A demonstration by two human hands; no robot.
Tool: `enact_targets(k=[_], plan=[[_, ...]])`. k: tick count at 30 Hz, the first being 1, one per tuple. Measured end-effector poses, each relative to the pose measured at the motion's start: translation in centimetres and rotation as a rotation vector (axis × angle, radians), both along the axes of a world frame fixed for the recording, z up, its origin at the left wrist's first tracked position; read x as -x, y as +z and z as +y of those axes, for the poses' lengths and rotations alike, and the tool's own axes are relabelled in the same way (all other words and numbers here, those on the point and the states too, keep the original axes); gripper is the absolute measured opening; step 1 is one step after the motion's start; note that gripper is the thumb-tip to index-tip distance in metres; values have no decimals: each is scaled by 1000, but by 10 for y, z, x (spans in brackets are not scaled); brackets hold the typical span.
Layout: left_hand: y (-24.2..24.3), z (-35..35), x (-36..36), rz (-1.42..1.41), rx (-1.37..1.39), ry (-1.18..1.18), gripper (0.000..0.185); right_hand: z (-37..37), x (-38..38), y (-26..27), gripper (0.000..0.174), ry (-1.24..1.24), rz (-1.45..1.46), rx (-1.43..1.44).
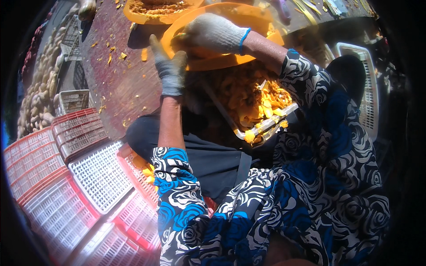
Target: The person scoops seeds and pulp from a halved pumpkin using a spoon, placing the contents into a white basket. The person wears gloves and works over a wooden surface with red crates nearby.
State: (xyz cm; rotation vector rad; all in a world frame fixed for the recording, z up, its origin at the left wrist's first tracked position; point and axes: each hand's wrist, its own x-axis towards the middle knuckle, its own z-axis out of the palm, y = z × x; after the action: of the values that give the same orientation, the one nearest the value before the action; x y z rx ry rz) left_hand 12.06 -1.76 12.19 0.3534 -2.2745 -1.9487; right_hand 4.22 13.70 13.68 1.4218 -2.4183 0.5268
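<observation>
My left hand, in a pale knitted glove with soiled fingertips, has its thumb and fingers spread at the left rim of a large hollow orange piece, which looks like an opened pumpkin. From above, my right hand, gloved with a blue cuff edge, reaches into the hollow. Its fingertips are hidden, so whether they grip anything cannot be told. Behind and to the left lies another orange half with stringy pulp inside. Below the held piece, a container is filled with orange scraps and pulp.
Orange bits lie scattered on the worn reddish work surface. A purple-handled object is at the top. Red crates and a white crate stand at left, another white crate at right. Many pale squashes are heaped far left.
</observation>
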Motion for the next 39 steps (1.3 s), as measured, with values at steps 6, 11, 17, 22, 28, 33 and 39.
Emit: enact_targets(k=[6,11,17,22,28,33,39], plan=[[-7,-5,4,131,235,10,78,-7,-16,-8,17,-178,-326,158],[-30,-28,12,306,355,-24,76,0,-12,30,21,-30,-410,-74],[-15,-18,12,184,-5,-38,86,15,-1,25,24,22,-366,-89],[-18,-22,16,148,-35,23,89,47,-3,74,20,194,-659,-185],[-19,-24,27,188,-16,25,89,93,-24,88,19,57,-830,-190],[-11,-24,28,165,79,50,87,123,-43,83,21,-225,-1033,-120],[-19,-25,39,136,60,105,85,146,-65,42,30,-59,-947,-68]])
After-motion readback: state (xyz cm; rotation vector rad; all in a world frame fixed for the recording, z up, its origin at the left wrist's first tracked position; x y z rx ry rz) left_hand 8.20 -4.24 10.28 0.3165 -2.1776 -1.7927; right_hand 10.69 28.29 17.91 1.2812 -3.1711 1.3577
